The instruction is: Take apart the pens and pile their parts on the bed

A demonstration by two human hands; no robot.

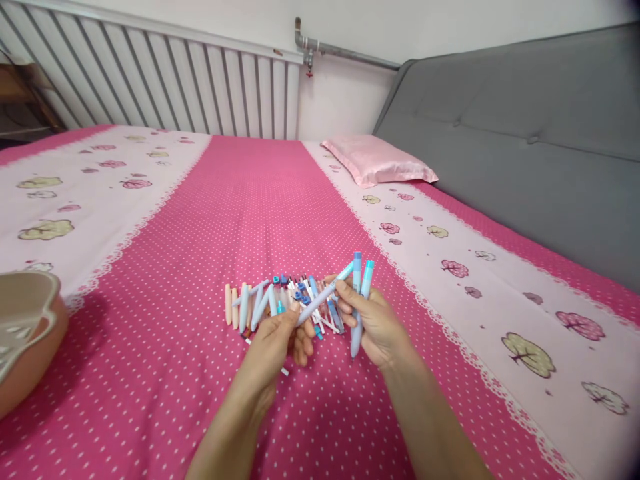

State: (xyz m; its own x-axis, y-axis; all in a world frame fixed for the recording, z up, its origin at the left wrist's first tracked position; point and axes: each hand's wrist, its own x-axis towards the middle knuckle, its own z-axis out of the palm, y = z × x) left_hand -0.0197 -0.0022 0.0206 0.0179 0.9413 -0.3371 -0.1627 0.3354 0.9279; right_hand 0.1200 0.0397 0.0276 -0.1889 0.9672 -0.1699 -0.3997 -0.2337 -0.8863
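My left hand (pixel 277 337) pinches the lower end of a slanted pale lavender pen (pixel 317 304) with a turquoise upper end. Around that upper end close the fingertips of my right hand (pixel 376 327). The same right hand also grips two more pens, one with a blue end (pixel 357 263) and one with a turquoise end (pixel 369 272). Just beyond both hands lies a loose pile of pen parts: peach barrels (pixel 235 308), light blue barrels (pixel 243 309), small blue pieces (pixel 300 293) and thin white refills (pixel 327 325). My hands partly hide the pile.
A peach-coloured basin (pixel 55 327) with small white pieces inside stands at the left edge. The pink dotted bedspread (pixel 240 200) lies under everything. Farther back are a pink pillow (pixel 377 160), a grey headboard (pixel 500 100) and a white radiator (pixel 200 80).
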